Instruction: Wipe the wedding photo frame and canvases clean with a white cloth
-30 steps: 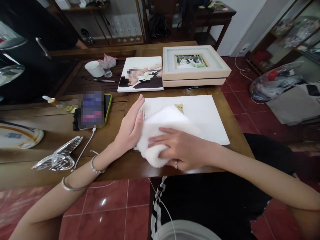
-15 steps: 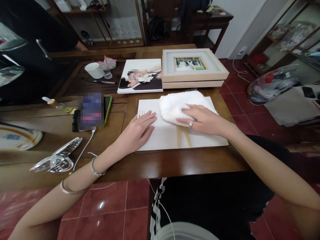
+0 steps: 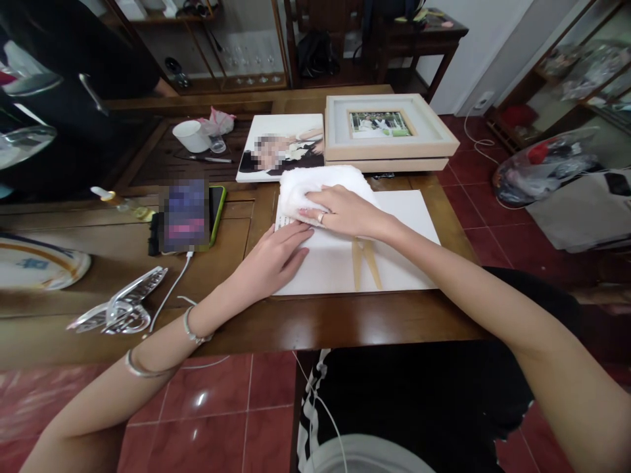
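Observation:
A white board [image 3: 325,269] lies flat at the table's front edge, with a tan V-shaped piece [image 3: 367,266] on its face. My right hand [image 3: 340,210] grips a folded white fluffy cloth [image 3: 325,177], pressed against the board's far left part. A ring shows on one of its fingers. The cloth hides the board's upper left portion. Fingers stretched out, my left hand [image 3: 276,259] rests flat on the board's left side, its fingertips right beside the cloth.
Behind the board are a photo panel [image 3: 290,148] and stacked wooden frames [image 3: 389,128]. To the left lie a phone [image 3: 217,213] with a white cable, a silver claw clip [image 3: 121,305], a dropper bottle [image 3: 123,203] and a white cup [image 3: 191,136]. A person in dark clothes [image 3: 113,49] stands at the far left.
My right hand has slid the cloth left and slightly away across the board, uncovering its right part. My left hand stays in place on the board. The whole view has shifted slightly.

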### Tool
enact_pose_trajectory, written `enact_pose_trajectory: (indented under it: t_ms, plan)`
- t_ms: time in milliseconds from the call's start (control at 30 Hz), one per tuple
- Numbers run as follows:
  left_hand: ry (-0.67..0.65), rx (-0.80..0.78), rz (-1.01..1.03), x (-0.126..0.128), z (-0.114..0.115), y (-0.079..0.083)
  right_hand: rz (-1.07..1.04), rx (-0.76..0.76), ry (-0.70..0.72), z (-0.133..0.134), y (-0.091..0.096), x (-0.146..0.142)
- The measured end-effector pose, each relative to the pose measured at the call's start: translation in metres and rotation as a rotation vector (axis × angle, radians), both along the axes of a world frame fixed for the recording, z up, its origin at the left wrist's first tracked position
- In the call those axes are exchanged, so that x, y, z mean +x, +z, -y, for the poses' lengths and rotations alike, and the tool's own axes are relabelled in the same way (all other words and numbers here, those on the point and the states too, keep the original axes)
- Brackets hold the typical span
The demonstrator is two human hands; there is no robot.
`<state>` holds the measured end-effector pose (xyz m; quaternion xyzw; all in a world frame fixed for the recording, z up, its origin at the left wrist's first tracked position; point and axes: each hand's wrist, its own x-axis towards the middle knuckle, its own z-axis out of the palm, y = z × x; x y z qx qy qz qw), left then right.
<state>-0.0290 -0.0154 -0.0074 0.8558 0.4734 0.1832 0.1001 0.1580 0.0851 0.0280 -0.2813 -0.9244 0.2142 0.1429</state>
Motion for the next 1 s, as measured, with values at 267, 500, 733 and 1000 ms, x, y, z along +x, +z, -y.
enact_pose_trajectory:
  t_ms: [267,500,733,1000]
  plan:
    - [0.022,-0.051,-0.013,-0.002,0.003,0.000,-0.003,-0.005,-0.221,-0.004,0.005,0.051]
    - [0.025,-0.059,-0.008,-0.001,0.003,0.000,-0.102,-0.037,-0.487,0.001,-0.003,0.125]
    - [0.016,-0.046,0.000,0.001,0.002,0.000,0.034,-0.094,-0.467,0.040,0.006,0.146]
    - [0.017,-0.040,-0.003,0.003,0.003,0.002,0.185,-0.219,-0.348,0.108,0.016,0.162]
